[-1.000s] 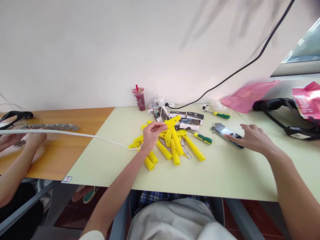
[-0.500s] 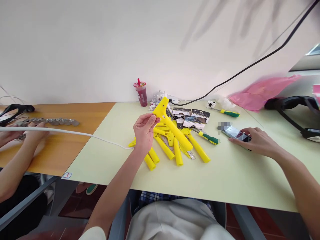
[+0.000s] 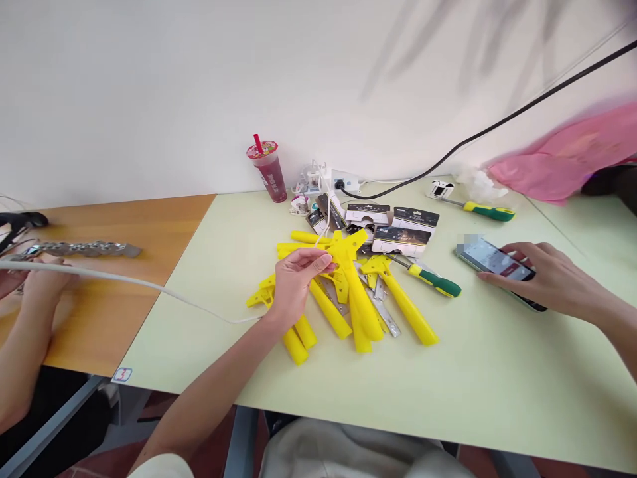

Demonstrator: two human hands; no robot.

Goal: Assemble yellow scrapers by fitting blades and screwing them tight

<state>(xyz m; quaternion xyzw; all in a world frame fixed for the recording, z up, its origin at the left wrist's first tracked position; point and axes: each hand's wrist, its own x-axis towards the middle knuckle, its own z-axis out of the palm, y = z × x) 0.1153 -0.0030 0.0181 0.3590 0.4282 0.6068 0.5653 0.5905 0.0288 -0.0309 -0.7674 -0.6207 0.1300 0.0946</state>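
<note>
My left hand [image 3: 293, 285] is closed in a pinch on the head of a yellow plastic scraper handle [image 3: 362, 299], whose long grip slants down towards me. It is low over a heap of similar yellow handles [image 3: 413, 312], with flat metal strips [image 3: 385, 315] among them. On the right, my right hand [image 3: 557, 275] is closed round the near end of a phone [image 3: 502, 259] with its screen lit. A green-and-yellow screwdriver [image 3: 435, 281] lies beside the heap, and behind it are several black-and-white cardboard packages [image 3: 401, 240].
A lidded drink cup [image 3: 271, 172] with a straw stands by the wall, near a power strip [image 3: 351, 184]. A second screwdriver [image 3: 490, 212] and a pink plastic bag [image 3: 552, 162] lie at the back right. Left, another person's hands [image 3: 47, 282] hold a metal chain; a white cable [image 3: 124, 282] crosses.
My left hand has lowered the yellow handle onto or just above the heap, its grip turning steeper. My right hand stays on the phone, whose screen is now bright. The view has shifted.
</note>
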